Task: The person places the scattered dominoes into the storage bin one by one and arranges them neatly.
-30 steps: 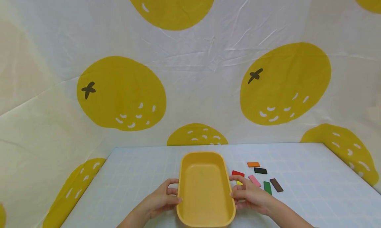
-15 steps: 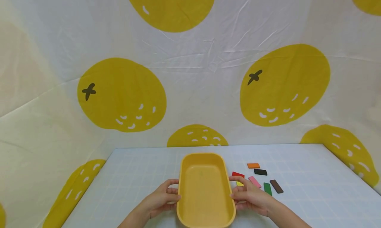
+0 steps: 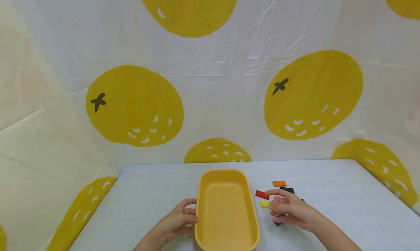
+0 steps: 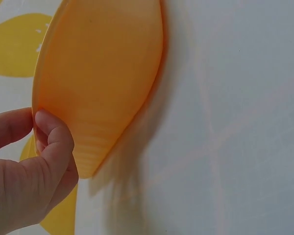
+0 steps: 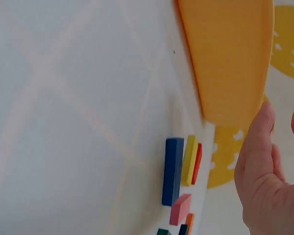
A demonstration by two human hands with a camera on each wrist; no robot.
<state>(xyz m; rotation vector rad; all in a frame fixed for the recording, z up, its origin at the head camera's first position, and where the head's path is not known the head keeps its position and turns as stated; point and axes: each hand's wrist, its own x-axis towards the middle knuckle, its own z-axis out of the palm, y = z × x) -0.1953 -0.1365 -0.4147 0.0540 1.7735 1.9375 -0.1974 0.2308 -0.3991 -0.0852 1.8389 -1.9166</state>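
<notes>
A deep yellow tray [image 3: 226, 207] with rounded corners stands at the middle of the table. My left hand [image 3: 179, 220] pinches its left rim, which the left wrist view also shows between thumb and fingers. On the other side, my right hand [image 3: 293, 209] hovers over small flat blocks, apart from the tray, its fingers loosely bent around nothing. Below that hand lies a blue block [image 3: 277, 220], partly covered. Close by are a yellow block [image 3: 265, 204], a red block [image 3: 262, 195] and a pink block [image 5: 180, 209]. The hand hides the green block in the head view.
Farther back on the right lie an orange block [image 3: 279, 183] and a black block [image 3: 287, 189]. A pale checked cloth [image 3: 154, 185] covers the table. Behind it hangs a white curtain [image 3: 223, 109] printed with big yellow fruit.
My right hand has let go of the tray's right rim and moved right, over the blocks. A blue block now shows beneath it. The left hand and the tray stay put.
</notes>
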